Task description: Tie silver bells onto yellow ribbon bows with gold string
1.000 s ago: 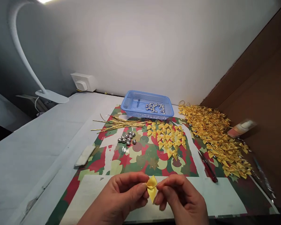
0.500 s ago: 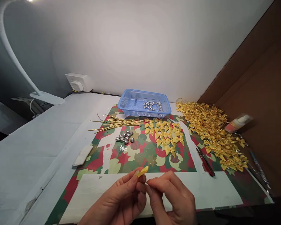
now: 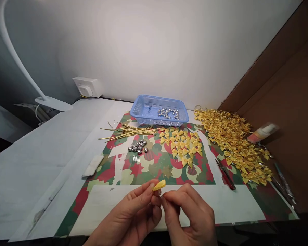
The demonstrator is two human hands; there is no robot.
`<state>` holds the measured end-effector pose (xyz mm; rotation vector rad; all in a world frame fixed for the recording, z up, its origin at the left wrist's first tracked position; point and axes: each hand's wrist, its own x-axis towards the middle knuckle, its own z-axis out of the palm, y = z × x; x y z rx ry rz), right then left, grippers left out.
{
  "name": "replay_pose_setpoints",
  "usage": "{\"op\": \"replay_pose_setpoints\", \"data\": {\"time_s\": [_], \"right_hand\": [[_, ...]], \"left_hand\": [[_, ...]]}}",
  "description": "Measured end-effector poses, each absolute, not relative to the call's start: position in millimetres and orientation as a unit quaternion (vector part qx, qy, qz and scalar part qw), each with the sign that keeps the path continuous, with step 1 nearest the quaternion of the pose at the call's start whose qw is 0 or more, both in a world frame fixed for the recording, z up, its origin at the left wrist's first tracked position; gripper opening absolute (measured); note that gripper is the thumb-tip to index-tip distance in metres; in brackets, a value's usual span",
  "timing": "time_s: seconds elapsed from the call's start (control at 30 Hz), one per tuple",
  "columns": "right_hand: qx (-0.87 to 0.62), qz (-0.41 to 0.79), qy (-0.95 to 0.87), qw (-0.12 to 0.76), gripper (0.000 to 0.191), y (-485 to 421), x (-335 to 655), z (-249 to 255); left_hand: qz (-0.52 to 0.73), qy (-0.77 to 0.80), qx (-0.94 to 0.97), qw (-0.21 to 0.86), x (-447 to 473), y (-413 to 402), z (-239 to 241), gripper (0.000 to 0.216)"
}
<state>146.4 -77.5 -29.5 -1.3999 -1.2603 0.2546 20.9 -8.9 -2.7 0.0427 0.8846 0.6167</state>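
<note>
Head view: two bare hands and one held bow above the near edge of the table (image 3: pixel 48 160).
Left hand (image 3: pixel 136 210): one, thumb and fingers pinching the held bow.
Held bow (image 3: pixel 159 185): one, yellow, at the left fingertips, well in front of the laid-out bows.
Right hand (image 3: pixel 190 212): one, thumb and forefinger pressed together just beside the held bow; whether anything thin lies between them, I cannot tell.
Laid-out bows (image 3: pixel 187 161): roughly twenty, yellow, close together; overlaps hinder the count.
Silver bells (image 3: pixel 140 152): about a dozen, bunched left of the laid-out bows.
Gold strips (image 3: pixel 133 132): more than ten, crossed in one bundle behind the silver bells.
Blue basket (image 3: pixel 142 120): one, holding silver pieces too small to count.
Bow pile (image 3: pixel 226 136): one, at the right, too dense to count.
Red-handled tool (image 3: pixel 228 180): one, left of the bow pile's near end.
Bottle (image 3: pixel 262 133): one, beside the bow pile.
</note>
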Motion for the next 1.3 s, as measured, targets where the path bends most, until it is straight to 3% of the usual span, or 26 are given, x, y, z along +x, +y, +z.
{"op": "replay_pose_setpoints", "data": {"time_s": [0.17, 0.3, 0.5, 1.3], "right_hand": [[-0.604, 0.106, -0.553, 0.564, 0.017, -81.0, 149.9, -35.8], [-0.603, 0.107, -0.562, 0.556, 0.018, -85.0, 156.0, -40.0], [-0.603, 0.115, -0.563, 0.554, 0.017, -89.5, 161.0, -44.0], [-0.572, 0.2, -0.549, 0.576, 0.024, -89.5, 161.7, -50.7]], "left_hand": [[0.301, 0.456, 0.144, 0.825, 19.3, -10.5, 3.1, 0.008], [0.298, 0.444, 0.249, 0.807, 17.4, -11.0, 1.8, 0.024], [0.26, 0.466, 0.361, 0.765, 15.0, -12.8, -4.7, 0.023], [0.254, 0.427, 0.286, 0.819, 20.9, -16.0, 7.0, 0.023]]}}
